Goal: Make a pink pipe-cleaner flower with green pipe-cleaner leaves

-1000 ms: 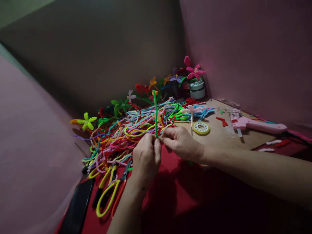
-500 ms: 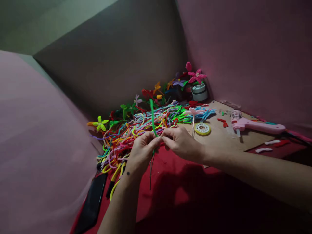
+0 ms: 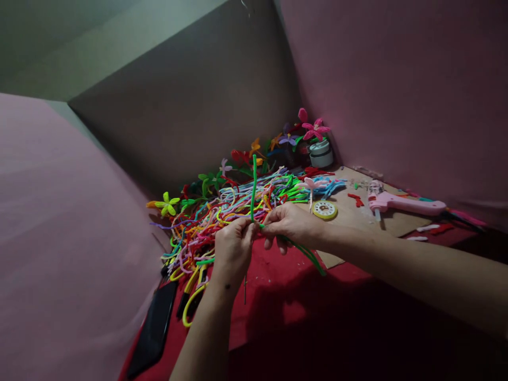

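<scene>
My left hand (image 3: 235, 248) is closed, thumb and fingers pinching a bright green pipe cleaner (image 3: 254, 188) that stands up above the fingertips. My right hand (image 3: 291, 225) is close beside it, pinching green pipe cleaner at the same spot. From under the right palm, green strands (image 3: 311, 257) slant down to the right. A short green end (image 3: 205, 261) shows left of my left hand; whether it belongs to the held piece I cannot tell. Below the left hand hangs a thin dark wire (image 3: 245, 291). The crossing point is partly hidden by my fingertips.
Behind my hands lies a heap of coloured pipe cleaners (image 3: 238, 198), with pipe-cleaner flowers (image 3: 167, 203) along the wall. At right are a pink glue gun (image 3: 413, 204) on a board and a yellow-rimmed disc (image 3: 325, 209). Yellow-handled tools (image 3: 190, 280) and a black phone (image 3: 154, 328) lie left.
Green strands now stretch right from the pinch, beneath my right hand, where none showed before. The upright green piece stands straighter. The whole view has shifted slightly.
</scene>
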`<state>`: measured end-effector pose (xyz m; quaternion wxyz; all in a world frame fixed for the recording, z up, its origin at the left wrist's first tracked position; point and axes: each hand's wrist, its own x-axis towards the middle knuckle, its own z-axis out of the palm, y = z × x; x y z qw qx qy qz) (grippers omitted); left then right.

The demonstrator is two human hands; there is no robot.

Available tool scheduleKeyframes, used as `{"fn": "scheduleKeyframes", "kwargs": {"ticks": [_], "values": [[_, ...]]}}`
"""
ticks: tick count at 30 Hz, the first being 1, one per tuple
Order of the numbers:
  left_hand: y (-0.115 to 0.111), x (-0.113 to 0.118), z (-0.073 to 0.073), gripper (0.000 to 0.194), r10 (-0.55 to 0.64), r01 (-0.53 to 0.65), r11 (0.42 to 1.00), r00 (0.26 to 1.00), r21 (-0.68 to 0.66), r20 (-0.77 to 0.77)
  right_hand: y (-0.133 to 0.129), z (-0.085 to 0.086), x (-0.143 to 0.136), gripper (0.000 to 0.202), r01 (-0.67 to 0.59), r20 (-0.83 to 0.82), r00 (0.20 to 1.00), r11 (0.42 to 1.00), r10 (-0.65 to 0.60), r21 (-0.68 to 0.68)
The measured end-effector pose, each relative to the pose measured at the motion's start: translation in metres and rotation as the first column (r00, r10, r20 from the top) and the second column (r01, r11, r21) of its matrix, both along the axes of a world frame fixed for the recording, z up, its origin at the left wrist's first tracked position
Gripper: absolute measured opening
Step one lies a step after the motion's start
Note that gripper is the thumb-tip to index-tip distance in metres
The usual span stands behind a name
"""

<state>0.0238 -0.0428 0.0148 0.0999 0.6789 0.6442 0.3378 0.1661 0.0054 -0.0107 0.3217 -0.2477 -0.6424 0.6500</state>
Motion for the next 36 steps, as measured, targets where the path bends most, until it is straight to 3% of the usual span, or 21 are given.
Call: {"fn": "scheduleKeyframes", "kwargs": {"ticks": [3, 6, 9, 14, 18, 20, 21, 23, 24, 25, 26, 27, 29, 33, 36], "values": [[0.001, -0.004, 0.002, 0.021, -0.003, 0.004, 1.000, 0.995, 0.015, -0.100, 0.005, -0.003, -0.001, 0.013, -0.092, -0.021, 0.996, 0.996, 0.092, -0.019], [0.004, -0.015, 0.007, 0.019, -0.088, 0.084, 0.992, 0.996, -0.093, -0.035, 0.012, -0.010, -0.001, 0.016, -0.230, 0.010, 0.973, 0.972, 0.231, -0.055], [0.007, -0.027, 0.009, 0.020, -0.145, 0.148, 0.961, 0.989, -0.232, 0.033, 0.015, -0.017, 0.000, 0.014, -0.262, 0.148, 0.954, 0.965, 0.261, -0.012], [0.015, -0.041, -0.003, 0.023, -0.143, 0.161, 0.927, 0.987, -0.339, 0.077, 0.013, -0.022, -0.003, 0.015, -0.247, 0.434, 0.893, 0.936, 0.119, 0.251], [0.019, -0.048, -0.010, 0.024, -0.146, 0.154, 0.914, 0.988, -0.375, 0.051, 0.012, -0.018, -0.005, 0.022, -0.309, 0.495, 0.856, 0.913, 0.146, 0.265], [0.019, -0.049, -0.010, 0.024, -0.142, 0.151, 0.921, 0.989, -0.359, 0.050, 0.012, -0.014, -0.006, 0.024, -0.185, 0.460, 0.887, 0.889, -0.033, 0.419], [0.019, -0.048, -0.011, 0.024, -0.145, 0.154, 0.924, 0.988, -0.351, 0.052, 0.013, -0.012, -0.006, 0.023, -0.063, 0.379, 0.906, 0.828, -0.187, 0.558], [0.019, -0.045, -0.011, 0.024, -0.163, 0.176, 0.922, 0.984, -0.345, 0.066, 0.016, -0.010, -0.008, 0.017, 0.178, 0.102, 0.899, 0.567, -0.426, 0.804], [0.018, -0.043, -0.012, 0.024, -0.175, 0.192, 0.919, 0.981, -0.345, 0.081, 0.019, -0.010, -0.010, 0.016, 0.225, -0.009, 0.894, 0.433, -0.447, 0.873], [0.018, -0.041, -0.012, 0.023, -0.188, 0.212, 0.914, 0.977, -0.347, 0.103, 0.021, -0.011, -0.012, 0.018, 0.223, -0.066, 0.904, 0.335, -0.421, 0.916], [0.018, -0.040, -0.012, 0.023, -0.199, 0.233, 0.906, 0.971, -0.354, 0.130, 0.024, -0.013, -0.014, 0.018, 0.184, -0.067, 0.922, 0.282, -0.380, 0.942], [0.017, -0.038, -0.012, 0.022, -0.207, 0.253, 0.894, 0.965, -0.369, 0.162, 0.025, -0.015, -0.016, 0.016, 0.135, -0.035, 0.937, 0.269, -0.348, 0.953], [0.016, -0.036, -0.012, 0.023, -0.196, 0.277, 0.874, 0.953, -0.399, 0.233, 0.026, -0.018, -0.019, 0.012, 0.061, 0.066, 0.942, 0.362, -0.329, 0.930], [0.012, -0.036, -0.013, 0.023, -0.146, 0.283, 0.890, 0.919, -0.357, 0.365, 0.020, -0.017, -0.019, 0.020, 0.031, 0.252, 0.918, 0.689, -0.307, 0.724], [0.013, -0.038, -0.016, 0.017, -0.147, 0.291, 0.902, 0.902, -0.320, 0.407, 0.017, -0.014, -0.017, 0.022, 0.028, 0.272, 0.936, 0.819, -0.222, 0.573]]}}
